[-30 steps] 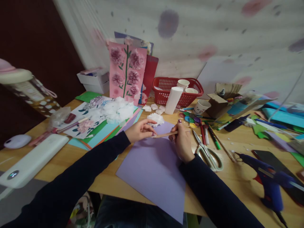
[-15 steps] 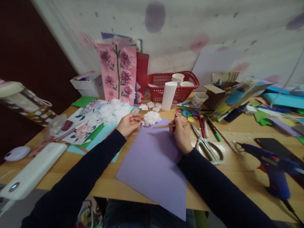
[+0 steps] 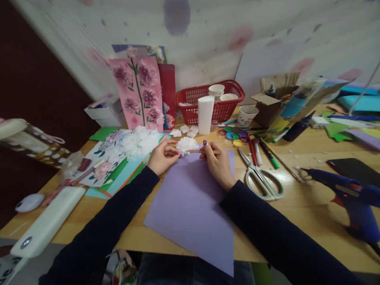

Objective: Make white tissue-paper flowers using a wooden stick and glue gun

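In my right hand [image 3: 216,158] is a thin wooden stick [image 3: 195,151], its tip pointing left. My left hand [image 3: 164,156] has thumb and fingers closed on a small white piece of paper [image 3: 183,153], which meets the stick's tip. Just behind them a fluffy white paper flower [image 3: 187,144] sits at the top edge of a purple sheet [image 3: 190,198]. This sheet lies at a slant and hangs over the table's front edge. Several white paper squares [image 3: 184,129] are scattered behind the flower.
Scissors [image 3: 263,178], markers [image 3: 270,156] and paint pots [image 3: 236,135] lie to the right. A blue glue gun [image 3: 346,194] rests farther right. Behind stand a white roll [image 3: 205,114] and a red basket [image 3: 190,113] with paper cups. White fluff [image 3: 136,140] covers papers at left; a power bank [image 3: 49,221] is nearer.
My right hand has brought the stick's tip left to the white piece at my left fingertips. The camera view has shifted slightly.
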